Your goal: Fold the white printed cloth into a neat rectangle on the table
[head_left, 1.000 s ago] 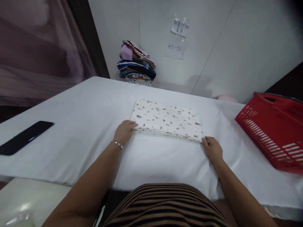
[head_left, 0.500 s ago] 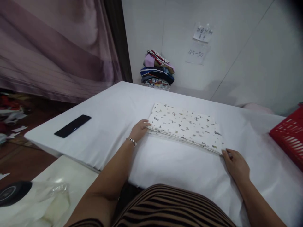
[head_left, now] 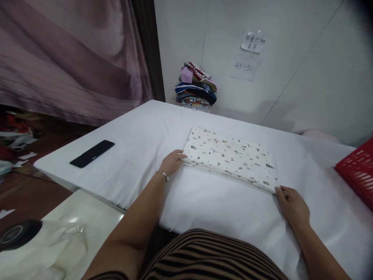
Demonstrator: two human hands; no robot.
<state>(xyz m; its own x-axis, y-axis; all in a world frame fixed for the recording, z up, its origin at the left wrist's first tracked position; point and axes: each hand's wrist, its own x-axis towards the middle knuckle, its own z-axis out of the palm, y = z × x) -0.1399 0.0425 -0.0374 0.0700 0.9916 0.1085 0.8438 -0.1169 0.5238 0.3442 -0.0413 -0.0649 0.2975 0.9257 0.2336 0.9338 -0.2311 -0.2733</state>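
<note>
A folded white cloth with small printed figures (head_left: pixel 230 155) lies flat on the white-covered table (head_left: pixel 140 136). My left hand (head_left: pixel 172 162) pinches its near left corner, with the fingers tucked at the edge. My right hand (head_left: pixel 293 208) pinches the near right corner, fingertips under the layers. A bracelet sits on my left wrist. Both forearms reach over the table's front edge.
A black phone (head_left: pixel 92 153) lies at the table's left end. A red plastic basket (head_left: pixel 357 175) stands at the right edge. A stack of folded clothes (head_left: pixel 196 87) sits by the wall behind. A low white surface with a clear bag (head_left: pixel 55 245) is at the lower left.
The view has swung left, so the basket slid toward the right edge and the floor came into sight. Both hands stay on the cloth's near corners.
</note>
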